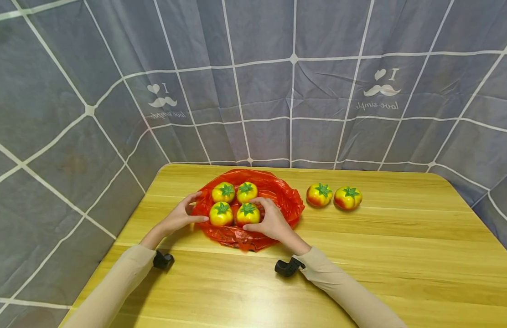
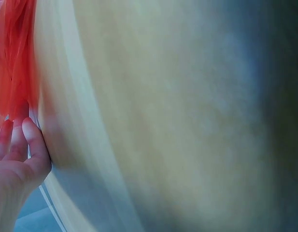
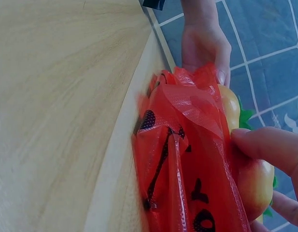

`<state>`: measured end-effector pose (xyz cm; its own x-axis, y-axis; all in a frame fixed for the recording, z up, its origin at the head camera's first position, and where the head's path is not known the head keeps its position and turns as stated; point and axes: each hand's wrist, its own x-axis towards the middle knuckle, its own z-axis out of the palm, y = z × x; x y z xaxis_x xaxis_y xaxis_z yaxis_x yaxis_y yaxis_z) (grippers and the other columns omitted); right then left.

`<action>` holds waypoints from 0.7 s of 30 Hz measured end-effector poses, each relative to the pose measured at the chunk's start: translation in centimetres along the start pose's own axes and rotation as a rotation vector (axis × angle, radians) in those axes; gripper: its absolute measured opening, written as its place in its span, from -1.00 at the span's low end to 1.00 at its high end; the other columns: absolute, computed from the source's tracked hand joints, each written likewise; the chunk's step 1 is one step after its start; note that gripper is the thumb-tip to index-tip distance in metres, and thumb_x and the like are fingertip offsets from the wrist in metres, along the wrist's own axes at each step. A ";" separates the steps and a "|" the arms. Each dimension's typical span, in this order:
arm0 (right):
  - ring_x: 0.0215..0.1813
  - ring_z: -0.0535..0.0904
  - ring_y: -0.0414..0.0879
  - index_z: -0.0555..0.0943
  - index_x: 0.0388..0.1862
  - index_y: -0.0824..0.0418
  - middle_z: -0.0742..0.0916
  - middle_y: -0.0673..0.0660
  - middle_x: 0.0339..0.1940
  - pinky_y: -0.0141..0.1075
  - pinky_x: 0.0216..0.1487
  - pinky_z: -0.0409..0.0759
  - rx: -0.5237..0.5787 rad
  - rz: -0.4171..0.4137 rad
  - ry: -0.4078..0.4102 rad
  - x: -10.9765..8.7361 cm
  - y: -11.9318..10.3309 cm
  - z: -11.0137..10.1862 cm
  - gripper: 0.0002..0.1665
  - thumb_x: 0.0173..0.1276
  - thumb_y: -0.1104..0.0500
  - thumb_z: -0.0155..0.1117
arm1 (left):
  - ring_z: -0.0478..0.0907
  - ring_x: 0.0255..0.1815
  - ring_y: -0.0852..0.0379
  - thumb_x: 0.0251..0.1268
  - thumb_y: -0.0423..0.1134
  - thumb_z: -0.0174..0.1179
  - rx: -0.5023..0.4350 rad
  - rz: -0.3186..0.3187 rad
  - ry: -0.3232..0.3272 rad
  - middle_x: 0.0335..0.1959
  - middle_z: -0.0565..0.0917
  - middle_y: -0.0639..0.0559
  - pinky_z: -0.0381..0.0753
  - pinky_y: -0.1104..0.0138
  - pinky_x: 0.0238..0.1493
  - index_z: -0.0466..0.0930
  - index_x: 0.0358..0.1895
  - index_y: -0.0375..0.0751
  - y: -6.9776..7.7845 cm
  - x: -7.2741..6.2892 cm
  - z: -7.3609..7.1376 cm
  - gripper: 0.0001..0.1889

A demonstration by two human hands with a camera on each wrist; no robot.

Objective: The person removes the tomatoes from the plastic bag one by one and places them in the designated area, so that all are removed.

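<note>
Several toy persimmons, yellow and red with green leaf tops, sit on a spread red plastic bag. My right hand has its thumb and fingers around the front right persimmon; in the right wrist view the thumb presses on that persimmon beside the raised bag wall. At the bag's left edge, my left hand is spread, thumb beside the front left persimmon. Seen from the left wrist, its fingertips touch the hanging red plastic. Behind these stand two more persimmons, back left and back right.
To the right of the bag, two other persimmons, one nearer and one farther right, lie on the wooden table. A grey curtain with white lines hangs behind the table and along its sides.
</note>
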<state>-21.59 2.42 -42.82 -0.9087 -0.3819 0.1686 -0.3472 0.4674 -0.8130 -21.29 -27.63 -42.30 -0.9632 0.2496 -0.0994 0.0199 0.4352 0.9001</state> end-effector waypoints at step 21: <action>0.16 0.49 0.08 0.47 0.19 0.10 0.56 0.20 0.17 -0.01 0.18 0.48 0.000 0.047 -0.028 0.2 0.1 0.3 -0.15 -0.12 0.05 0.62 | 0.33 0.29 -0.36 0.13 -0.23 0.35 0.001 0.001 0.003 0.44 0.14 -0.36 0.44 -0.05 0.25 -0.01 0.48 -0.29 0.2 -0.2 0.0 -0.09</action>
<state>-21.69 2.13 -43.04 -0.9172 -0.3816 0.1145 -0.3044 0.4857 -0.8194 -21.06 -27.58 -42.08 -0.9640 0.2475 -0.0973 0.0212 0.4360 0.8997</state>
